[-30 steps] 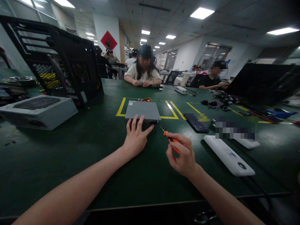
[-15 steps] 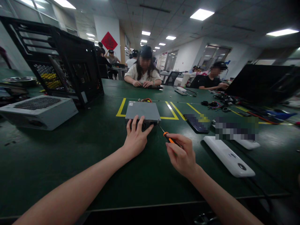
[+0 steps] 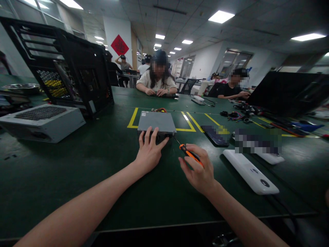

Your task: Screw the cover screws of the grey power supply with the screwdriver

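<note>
One grey metal power supply unit (image 3: pixel 157 120), closed on its upper face, label sticker at its far left corner, bundle of coloured cables (image 3: pixel 161 109) behind; laid across the near line of a yellow tape outline (image 3: pixel 132 118) on a green table (image 3: pixel 115 206). Condition of the work: judged to be in progress at the near right corner, where the screwdriver (image 3: pixel 191 155) is directed; casing on, nothing seen detached. Whether a screw sits at the tip, is seated or is loose, too small to tell; number of fastening points done or remaining, likewise not shown. Position relative to hands: unit ahead of both, directly beyond the left hand (image 3: pixel 149 156), ahead and to the left of the right hand (image 3: pixel 199 169). Left hand: fingers spread, resting against the near face and upper edge of the unit. Right hand: fingers curled about the orange-and-black handle, thumb standing apart from it; hand itself clear of the unit, only the slender shaft reaching to the corner. Further item: one second power supply unit (image 3: pixel 65 125), grille uppermost, well apart at left, beside a black computer case (image 3: pixel 95 79).
</note>
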The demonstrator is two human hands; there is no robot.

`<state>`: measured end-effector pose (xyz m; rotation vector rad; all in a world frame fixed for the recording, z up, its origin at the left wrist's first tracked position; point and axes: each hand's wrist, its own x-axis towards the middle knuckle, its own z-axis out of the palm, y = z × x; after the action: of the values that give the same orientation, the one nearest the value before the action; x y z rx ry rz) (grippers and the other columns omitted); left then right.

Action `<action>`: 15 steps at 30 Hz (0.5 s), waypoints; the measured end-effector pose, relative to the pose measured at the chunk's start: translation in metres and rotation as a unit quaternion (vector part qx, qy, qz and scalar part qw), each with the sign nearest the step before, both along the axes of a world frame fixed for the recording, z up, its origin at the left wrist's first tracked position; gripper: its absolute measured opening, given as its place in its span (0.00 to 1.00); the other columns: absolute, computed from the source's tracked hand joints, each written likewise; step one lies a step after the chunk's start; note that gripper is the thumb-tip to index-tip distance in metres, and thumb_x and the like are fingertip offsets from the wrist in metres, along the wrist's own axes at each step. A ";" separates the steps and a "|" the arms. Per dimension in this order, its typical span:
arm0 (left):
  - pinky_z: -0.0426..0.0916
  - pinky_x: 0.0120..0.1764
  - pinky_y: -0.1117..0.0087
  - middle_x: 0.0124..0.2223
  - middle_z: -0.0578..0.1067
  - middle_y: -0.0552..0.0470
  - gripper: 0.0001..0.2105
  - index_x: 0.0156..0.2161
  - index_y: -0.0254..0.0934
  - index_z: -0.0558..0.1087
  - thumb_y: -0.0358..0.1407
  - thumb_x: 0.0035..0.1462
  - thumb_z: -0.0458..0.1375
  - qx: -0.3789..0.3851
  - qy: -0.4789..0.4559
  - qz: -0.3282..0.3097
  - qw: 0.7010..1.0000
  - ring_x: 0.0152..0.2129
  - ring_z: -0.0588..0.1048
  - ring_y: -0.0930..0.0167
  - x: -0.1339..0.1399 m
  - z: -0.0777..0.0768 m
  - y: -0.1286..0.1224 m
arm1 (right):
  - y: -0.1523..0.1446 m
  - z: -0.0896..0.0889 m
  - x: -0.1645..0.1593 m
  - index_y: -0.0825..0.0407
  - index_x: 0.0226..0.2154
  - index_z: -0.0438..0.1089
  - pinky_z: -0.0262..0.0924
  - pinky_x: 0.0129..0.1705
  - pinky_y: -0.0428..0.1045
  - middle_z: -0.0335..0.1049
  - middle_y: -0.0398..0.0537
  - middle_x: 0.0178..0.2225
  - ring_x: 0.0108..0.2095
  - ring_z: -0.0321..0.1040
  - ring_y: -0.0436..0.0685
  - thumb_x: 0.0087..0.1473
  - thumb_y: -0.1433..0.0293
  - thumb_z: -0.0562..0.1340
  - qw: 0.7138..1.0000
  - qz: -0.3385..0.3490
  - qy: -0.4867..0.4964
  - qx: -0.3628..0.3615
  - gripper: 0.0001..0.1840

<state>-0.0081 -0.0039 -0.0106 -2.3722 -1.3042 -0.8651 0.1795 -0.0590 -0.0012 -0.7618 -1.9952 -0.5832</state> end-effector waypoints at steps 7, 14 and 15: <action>0.41 0.55 0.45 0.61 0.48 0.44 0.27 0.55 0.50 0.61 0.27 0.50 0.54 0.006 0.004 0.002 1.000 0.59 0.43 0.52 0.000 -0.001 0.001 | 0.000 0.000 -0.001 0.49 0.40 0.59 0.67 0.42 0.56 0.60 0.52 0.46 0.48 0.62 0.59 0.45 0.82 0.59 1.000 -0.001 -0.004 -0.009 0.19; 0.42 0.55 0.45 0.61 0.49 0.44 0.27 0.55 0.50 0.62 0.27 0.49 0.55 0.008 0.003 0.007 1.000 0.59 0.43 0.52 0.001 -0.001 0.000 | -0.001 0.001 -0.001 0.49 0.40 0.59 0.68 0.41 0.55 0.61 0.53 0.47 0.48 0.63 0.58 0.46 0.82 0.58 1.000 -0.010 0.010 -0.003 0.19; 0.42 0.55 0.45 0.61 0.49 0.44 0.27 0.55 0.50 0.62 0.27 0.49 0.55 0.008 0.002 0.007 1.000 0.59 0.43 0.52 0.001 -0.001 0.000 | -0.001 0.001 -0.001 0.49 0.39 0.59 0.68 0.42 0.55 0.62 0.52 0.46 0.48 0.63 0.59 0.46 0.81 0.58 1.000 -0.013 0.007 -0.008 0.17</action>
<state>-0.0067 -0.0041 -0.0117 -2.3490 -1.3056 -0.8625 0.1781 -0.0597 -0.0003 -0.8014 -1.9817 -0.5766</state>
